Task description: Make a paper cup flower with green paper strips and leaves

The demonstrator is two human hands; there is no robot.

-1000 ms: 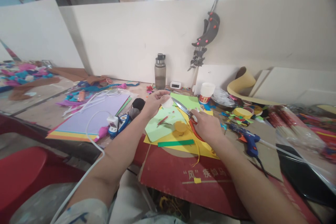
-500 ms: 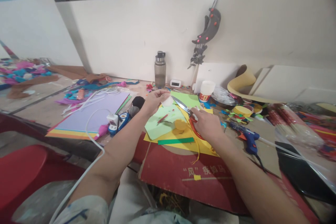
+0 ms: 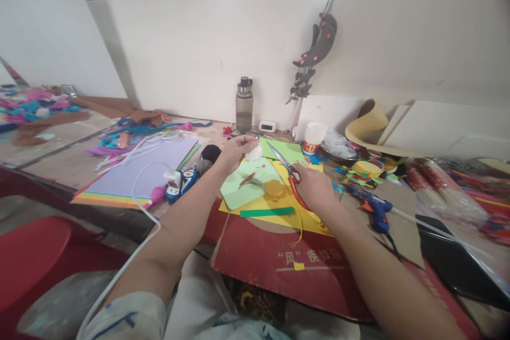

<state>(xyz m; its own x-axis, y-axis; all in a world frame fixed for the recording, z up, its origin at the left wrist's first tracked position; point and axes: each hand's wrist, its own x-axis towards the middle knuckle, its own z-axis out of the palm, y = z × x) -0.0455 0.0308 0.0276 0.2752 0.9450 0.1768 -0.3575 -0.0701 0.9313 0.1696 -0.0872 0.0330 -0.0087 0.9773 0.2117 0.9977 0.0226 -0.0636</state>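
Pinching a white piece [image 3: 254, 152] at mid-frame, the left hand [image 3: 237, 151] sat left of the scissors [image 3: 283, 160], whose long axis slanted upper-left from the closed grip of the right hand [image 3: 314, 186].

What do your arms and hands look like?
My left hand and right hand wear no gloves, and I see no watch. Near my left elbow there's a pale sleeve with dark blue marks. My right sleeve is out of view.

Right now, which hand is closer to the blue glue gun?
The right hand. It holds the scissors, left of the glue gun. The left hand is farther left, pinching the white piece.
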